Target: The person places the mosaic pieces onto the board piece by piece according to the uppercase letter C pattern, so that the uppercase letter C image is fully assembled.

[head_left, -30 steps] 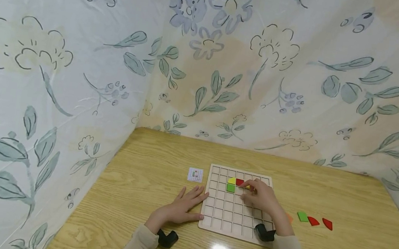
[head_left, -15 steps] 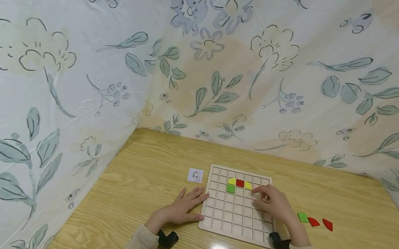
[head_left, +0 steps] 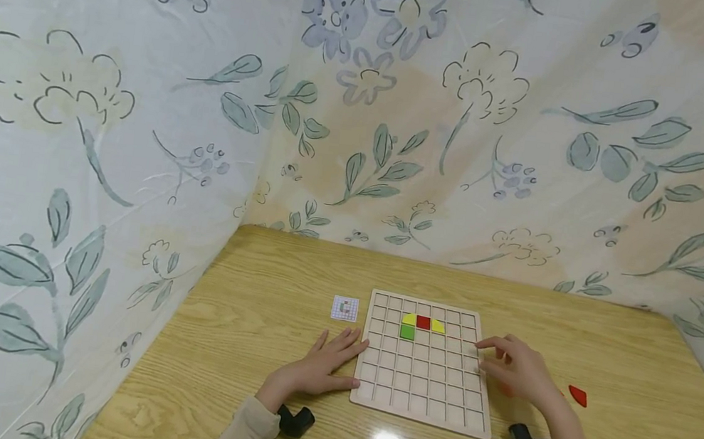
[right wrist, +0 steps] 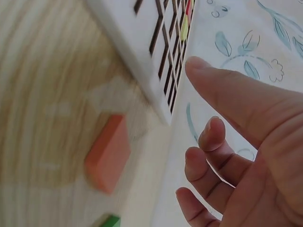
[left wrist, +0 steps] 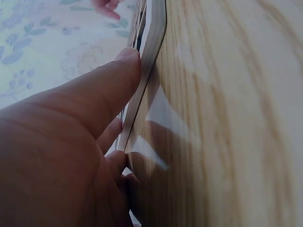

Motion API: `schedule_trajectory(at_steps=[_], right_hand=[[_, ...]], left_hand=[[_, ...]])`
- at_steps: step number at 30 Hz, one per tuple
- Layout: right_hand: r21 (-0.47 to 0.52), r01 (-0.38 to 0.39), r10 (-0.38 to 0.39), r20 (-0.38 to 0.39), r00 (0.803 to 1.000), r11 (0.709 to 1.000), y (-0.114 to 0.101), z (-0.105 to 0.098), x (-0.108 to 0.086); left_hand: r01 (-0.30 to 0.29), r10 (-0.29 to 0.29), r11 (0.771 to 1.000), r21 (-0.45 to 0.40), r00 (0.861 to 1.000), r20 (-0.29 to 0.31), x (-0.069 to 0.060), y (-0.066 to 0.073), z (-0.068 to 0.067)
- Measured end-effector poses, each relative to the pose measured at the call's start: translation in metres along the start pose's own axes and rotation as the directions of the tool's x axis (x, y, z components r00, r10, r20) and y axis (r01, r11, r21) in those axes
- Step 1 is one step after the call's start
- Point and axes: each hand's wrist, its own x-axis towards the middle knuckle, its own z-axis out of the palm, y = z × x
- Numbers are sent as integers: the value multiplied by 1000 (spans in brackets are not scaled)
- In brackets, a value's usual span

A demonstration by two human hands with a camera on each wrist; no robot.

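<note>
A wooden grid board (head_left: 413, 369) lies on the table, with a yellow piece (head_left: 409, 319), a red square (head_left: 423, 322), another yellow piece (head_left: 438, 326) and a green piece (head_left: 407, 332) in its cells. My left hand (head_left: 317, 370) rests spread at the board's left edge, its thumb against the rim in the left wrist view. Above the board's right edge hovers my right hand (head_left: 522, 373), fingers loosely bent and apart, holding nothing. An orange piece (right wrist: 109, 153) and part of a green piece (right wrist: 111, 221) lie beyond the board in the right wrist view.
A small card (head_left: 345, 308) with a printed coloured pattern lies left of the board. One red piece (head_left: 577, 395) is on the table at the right, past my right hand. A flowered cloth (head_left: 360, 142) rises behind and beside the table.
My right hand has moved right and toward me from the yellow piece at the top of the pattern, uncovering it, and now hides pieces on the table. The left hand has stayed put.
</note>
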Motion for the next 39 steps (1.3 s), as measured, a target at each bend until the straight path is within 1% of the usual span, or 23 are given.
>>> schedule_trajectory(at_steps=[6,10,13,18,29,36,39], right_hand=[[-33,-8,7,-13,1000,999,11,-6,-10],[-56,20,-23,-49,999,998,20,-10,-19],[-71,23,-28,-76,997,997,27,-12,-26],[-85,3,-10,-81,997,996,37,-15,-36],[-75,-81,81,-3,997,994,51,-23,-50],[-109,-154,159,36,987,982,60,-28,-56],[-125,-170,178,55,983,978,64,-28,-57]], left_hand=[[-5,5,1000,12,1000,-2,1,-2,1],[-8,8,1000,14,1000,-2,1,-2,2],[-8,8,1000,12,1000,-3,1,-3,2],[-9,9,1000,9,1000,0,1,-2,1],[-12,12,1000,0,1000,3,0,0,-2],[-8,8,1000,-3,1000,2,0,-1,0],[-8,8,1000,5,1000,2,0,-2,0]])
